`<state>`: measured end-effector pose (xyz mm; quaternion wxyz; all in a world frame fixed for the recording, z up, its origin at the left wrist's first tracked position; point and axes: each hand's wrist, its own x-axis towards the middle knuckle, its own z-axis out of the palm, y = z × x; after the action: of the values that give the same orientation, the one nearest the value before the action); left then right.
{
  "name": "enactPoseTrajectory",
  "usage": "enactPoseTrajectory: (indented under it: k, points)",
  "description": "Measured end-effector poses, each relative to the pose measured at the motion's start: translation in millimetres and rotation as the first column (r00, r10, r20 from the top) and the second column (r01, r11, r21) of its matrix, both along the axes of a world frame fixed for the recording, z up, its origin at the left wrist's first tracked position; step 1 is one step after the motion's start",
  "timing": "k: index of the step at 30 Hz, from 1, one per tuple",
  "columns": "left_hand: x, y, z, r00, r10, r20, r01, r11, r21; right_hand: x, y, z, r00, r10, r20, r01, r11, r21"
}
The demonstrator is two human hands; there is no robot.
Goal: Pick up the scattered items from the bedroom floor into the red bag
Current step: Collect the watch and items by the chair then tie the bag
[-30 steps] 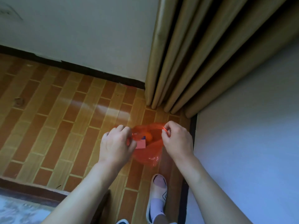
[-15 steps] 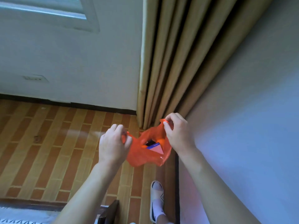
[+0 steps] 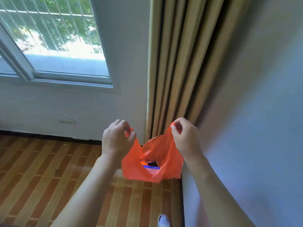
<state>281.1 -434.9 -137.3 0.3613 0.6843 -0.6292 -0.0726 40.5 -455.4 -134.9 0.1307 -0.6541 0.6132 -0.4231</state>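
**Two hands, one bag, mouth up**

Nearest, a slippered foot point(image 3: 163, 220) on the wooden floor point(image 3: 41, 169). Above it hangs the red bag point(image 3: 152, 161), clear of the floor and slung between both fists: left hand point(image 3: 117, 140) pinched closed on one handle, right hand point(image 3: 186, 136) on the other. Items point(image 3: 151, 166) show inside. Behind, curtain point(image 3: 177, 71) and window point(image 3: 54, 38).
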Motion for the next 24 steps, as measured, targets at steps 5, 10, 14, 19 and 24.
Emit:
enactPoseTrajectory:
  k: [5,10,14,19,24]
  points:
    - [0.9,5.6,40.2,0.993,0.099,-0.063,-0.101,0.995,-0.028,1.8,-6.0,39.8,0.999,0.05,0.007,-0.05,0.999,0.016]
    - [10.6,3.4,59.6,0.976,0.182,-0.124,-0.193,0.978,-0.081,19.1,-32.1,62.0,0.992,0.125,0.032,-0.125,0.992,-0.008]
    - [24.8,-9.1,70.1,0.954,0.276,-0.116,-0.288,0.953,-0.099,30.7,-64.3,71.7,0.979,0.202,0.043,-0.201,0.979,-0.015]
    - [41.5,-20.4,65.2,0.916,0.383,-0.12,-0.394,0.915,-0.084,51.1,-97.8,72.9,0.953,0.302,0.035,-0.303,0.953,0.012]
    - [57.1,-16.6,58.6,0.882,0.444,-0.159,-0.457,0.888,-0.055,79.7,-119.0,70.1,0.921,0.383,0.073,-0.387,0.922,0.034]
